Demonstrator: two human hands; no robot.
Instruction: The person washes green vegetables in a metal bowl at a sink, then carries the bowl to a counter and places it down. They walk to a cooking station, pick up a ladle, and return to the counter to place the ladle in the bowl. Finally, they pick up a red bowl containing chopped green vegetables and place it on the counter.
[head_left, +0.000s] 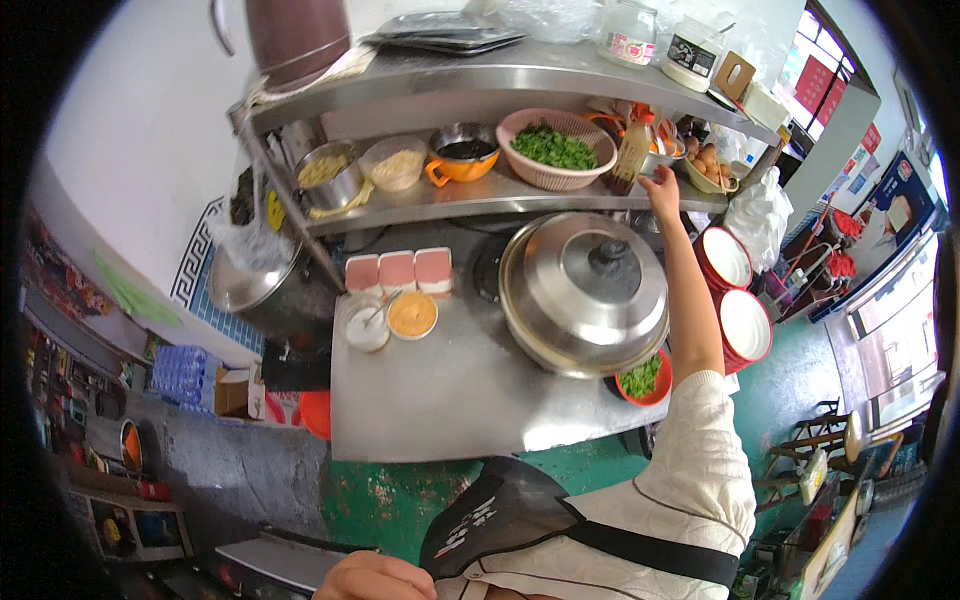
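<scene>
My right hand (661, 193) reaches up to the front of the lower steel shelf (465, 199). It is just right of a sauce bottle (634, 159) with an orange-red cap, and in front of a metal bowl (661, 159) holding orange-handled utensils. Whether the fingers touch the bowl is unclear. My left hand (376, 577) is low at the bottom edge, by my body, with curled fingers; the picture cuts off part of it. Below my right forearm, a large domed steel lid (577, 300) covers a round pan on the steel table (450, 405).
Chopped greens fill a pink colander (506, 150) and a red bowl (664, 390). Eggs (709, 161) sit in a basket at right. Pink-topped containers (397, 274), a white-filled jar (366, 326) and an orange-paste bowl (412, 315) stand at left. Red-rimmed enamel pots (745, 326) flank the table.
</scene>
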